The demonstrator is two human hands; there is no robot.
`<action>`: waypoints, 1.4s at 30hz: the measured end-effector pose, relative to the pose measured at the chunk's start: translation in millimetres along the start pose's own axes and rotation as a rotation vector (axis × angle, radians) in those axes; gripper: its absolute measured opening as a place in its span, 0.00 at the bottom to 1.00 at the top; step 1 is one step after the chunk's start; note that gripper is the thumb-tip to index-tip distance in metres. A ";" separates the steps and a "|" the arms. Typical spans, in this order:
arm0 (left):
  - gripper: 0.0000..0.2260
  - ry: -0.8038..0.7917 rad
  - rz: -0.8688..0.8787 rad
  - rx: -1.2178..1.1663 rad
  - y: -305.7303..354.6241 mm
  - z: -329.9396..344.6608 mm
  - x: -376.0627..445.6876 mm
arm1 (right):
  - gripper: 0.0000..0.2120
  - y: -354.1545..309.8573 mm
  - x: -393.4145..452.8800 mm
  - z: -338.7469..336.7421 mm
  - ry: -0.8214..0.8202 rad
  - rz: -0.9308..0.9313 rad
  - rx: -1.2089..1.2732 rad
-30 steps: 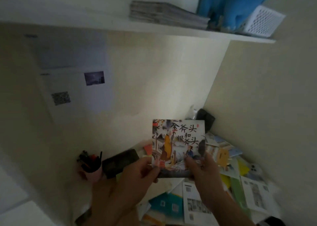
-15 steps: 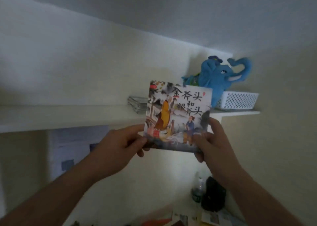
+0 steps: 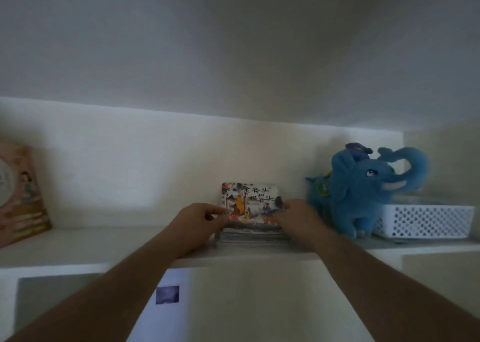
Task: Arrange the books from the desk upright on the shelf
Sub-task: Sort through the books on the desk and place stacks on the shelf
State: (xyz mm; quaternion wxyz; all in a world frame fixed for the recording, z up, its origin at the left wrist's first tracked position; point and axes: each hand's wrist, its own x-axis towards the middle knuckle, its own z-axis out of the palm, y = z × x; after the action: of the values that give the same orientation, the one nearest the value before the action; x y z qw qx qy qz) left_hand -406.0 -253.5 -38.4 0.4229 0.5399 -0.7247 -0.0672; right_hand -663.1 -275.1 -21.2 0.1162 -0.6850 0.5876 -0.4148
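Observation:
A thin picture book (image 3: 250, 202) with a painted cover and black characters stands upright at the middle of the white shelf (image 3: 109, 243), against the back wall. Its lower edge rests on a flat stack of thin books (image 3: 253, 235). My left hand (image 3: 198, 223) pinches the book's lower left corner. My right hand (image 3: 296, 218) holds its lower right edge. Both arms reach up from below.
A blue plush elephant (image 3: 361, 188) stands just right of my right hand, beside a white perforated basket (image 3: 428, 221). A pink picture book (image 3: 19, 193) leans upright at the shelf's far left. A sheet with a small dark photo (image 3: 167, 294) hangs below the shelf.
Both hands have lifted the picture book from above the desk up to the shelf and set it upright on the flat stack. The view has tilted up; the desk is out of sight.

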 end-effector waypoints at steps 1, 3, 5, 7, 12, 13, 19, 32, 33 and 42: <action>0.12 -0.015 -0.017 -0.004 -0.1 -0.5 0.3 | 0.16 6.7 2.4 4.2 0.006 0.015 -0.012; 0.13 -0.016 -0.019 0.027 0.6 0.7 -1.2 | 0.17 15.9 2.8 10.2 0.029 0.017 -0.038; 0.16 0.006 0.042 0.102 3.6 2.5 -4.8 | 0.16 19.9 0.8 13.4 0.047 -0.029 -0.085; 0.17 0.015 0.099 0.137 4.9 3.3 -7.6 | 0.15 20.1 -5.1 16.4 0.096 -0.084 -0.145; 0.20 0.013 0.092 0.112 6.1 3.4 -11.2 | 0.12 22.7 -9.8 17.9 0.171 -0.148 -0.190; 0.19 0.018 0.075 0.113 6.4 3.6 -10.8 | 0.13 23.4 -9.9 18.0 0.173 -0.155 -0.183; 0.18 -0.005 0.072 0.208 16.4 6.4 -11.4 | 0.18 25.9 -7.6 17.4 0.103 -0.171 -0.200; 0.28 0.093 0.204 0.427 30.2 17.6 -44.2 | 0.21 39.1 -35.0 29.9 0.389 -0.363 -0.219; 0.26 0.175 0.275 0.378 28.8 25.9 -62.8 | 0.19 51.9 -54.7 34.5 0.443 -0.472 -0.163; 0.11 -0.368 0.063 0.166 -168.4 266.5 -334.2 | 0.16 272.9 -307.5 252.6 -0.497 0.185 -0.043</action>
State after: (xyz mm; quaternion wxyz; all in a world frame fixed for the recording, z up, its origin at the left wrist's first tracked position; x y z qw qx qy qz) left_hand -446.6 -137.4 -481.0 0.2393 0.5288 -0.8092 -0.0913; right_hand -667.7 -157.9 -489.3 0.2797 -0.7115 0.6099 -0.2087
